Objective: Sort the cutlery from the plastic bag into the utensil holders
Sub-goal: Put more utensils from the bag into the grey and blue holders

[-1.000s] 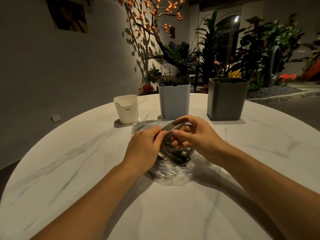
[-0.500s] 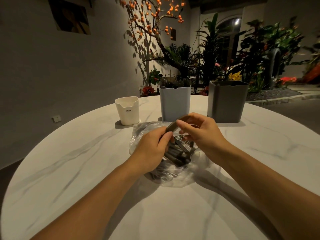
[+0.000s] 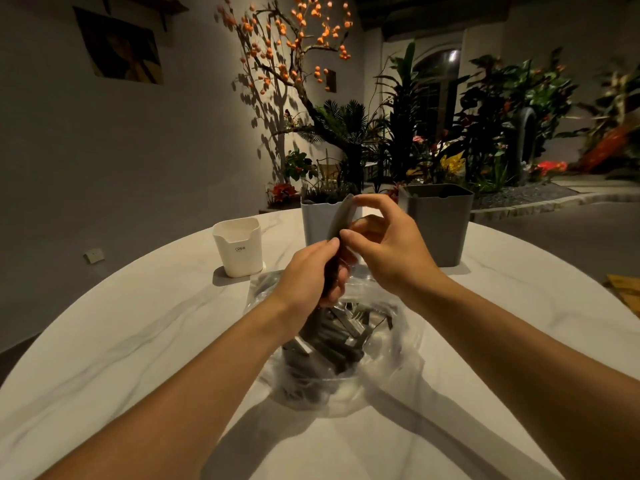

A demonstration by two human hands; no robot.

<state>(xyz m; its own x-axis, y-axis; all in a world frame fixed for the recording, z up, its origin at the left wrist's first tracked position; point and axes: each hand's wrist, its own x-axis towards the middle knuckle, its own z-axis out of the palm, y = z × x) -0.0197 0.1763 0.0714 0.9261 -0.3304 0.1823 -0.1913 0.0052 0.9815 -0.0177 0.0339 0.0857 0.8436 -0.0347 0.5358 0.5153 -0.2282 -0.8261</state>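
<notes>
The left hand point(image 3: 308, 271) is curled around the dark handle of a knife point(image 3: 341, 216), and the right hand point(image 3: 384, 244) pinches its blade between thumb and fingertips near the tip, so both hands are clamped on the one piece, held upright just above the clear plastic bag point(image 3: 343, 344). The bag lies on the marble table point(image 3: 138, 341) at the centre, still holding a heap of dark-handled cutlery point(image 3: 332, 337); individual pieces are hard to tell apart through the film.

Three holders stand beyond the bag: a small white holder point(image 3: 239, 251) at about 11 o'clock from it, a pale grey holder point(image 3: 318, 223) at 12 o'clock with pieces already standing in it, and a dark grey holder point(image 3: 438, 225) at about 1 o'clock, whose contents cannot be seen.

The step in hand looks like lifting this knife clear and choosing its holder. To do it well, the right fingers should stay on the flat of the blade, off the edge, while the left hand keeps the firm hold on the handle. Once the knife is clear of the bag's mouth, one hand should carry it and lower it straight down. Which holder takes knives cannot be told from here; matching it to what already stands inside is the safe check.
</notes>
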